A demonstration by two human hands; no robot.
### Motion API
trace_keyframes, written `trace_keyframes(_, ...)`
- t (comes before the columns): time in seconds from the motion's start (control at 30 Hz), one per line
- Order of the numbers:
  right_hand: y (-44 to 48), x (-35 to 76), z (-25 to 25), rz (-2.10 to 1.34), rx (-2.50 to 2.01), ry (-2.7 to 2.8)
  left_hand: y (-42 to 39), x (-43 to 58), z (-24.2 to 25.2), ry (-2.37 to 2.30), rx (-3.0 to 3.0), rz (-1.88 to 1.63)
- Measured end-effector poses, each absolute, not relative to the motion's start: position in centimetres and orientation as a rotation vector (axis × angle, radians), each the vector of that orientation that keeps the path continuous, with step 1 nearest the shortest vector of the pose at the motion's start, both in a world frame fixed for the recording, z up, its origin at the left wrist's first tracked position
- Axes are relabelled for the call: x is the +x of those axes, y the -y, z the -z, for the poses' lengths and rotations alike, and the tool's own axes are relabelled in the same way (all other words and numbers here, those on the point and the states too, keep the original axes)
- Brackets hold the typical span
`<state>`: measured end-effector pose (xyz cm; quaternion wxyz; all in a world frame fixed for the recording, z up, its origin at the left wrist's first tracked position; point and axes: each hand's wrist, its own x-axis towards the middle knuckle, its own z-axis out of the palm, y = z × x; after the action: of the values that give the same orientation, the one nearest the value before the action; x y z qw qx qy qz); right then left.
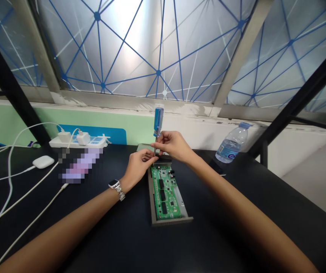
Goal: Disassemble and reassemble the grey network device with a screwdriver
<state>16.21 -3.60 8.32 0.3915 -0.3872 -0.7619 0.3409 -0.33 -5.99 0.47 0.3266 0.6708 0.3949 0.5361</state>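
Head view: pinching a blue-handled screwdriver (158,118) below its handle with the right hand (172,145), above the far end of a green circuit board (167,195); holding the left hand (138,163) beside its lower end, not revealing whether gripping or merely steadying. Showing the board already uncovered in its grey casing (152,212) on a black desk (108,242), seemingly leaving far-end screwdriver work unfinished. Hiding the tip behind fingers; leaving loosening or tightening undetermined.
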Motion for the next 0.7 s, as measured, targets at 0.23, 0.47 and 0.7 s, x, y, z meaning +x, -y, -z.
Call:
trace_keyframes(0.23,4.1,16.5,-9.1,-1.068,-0.957,1.977,5.8,-0.9,-0.5,-0.870,1.763,-1.266)
trace_keyframes(0.47,4.5,16.8,-10.1,-1.292,-0.928,2.014,5.9,-1.1,-0.8,-0.849,1.939,-1.202)
trace_keyframes(0.7,4.2,16.8,-9.4,-1.085,-0.981,2.041,6.4,-0.5,-0.7,-0.904,1.948,-1.272)
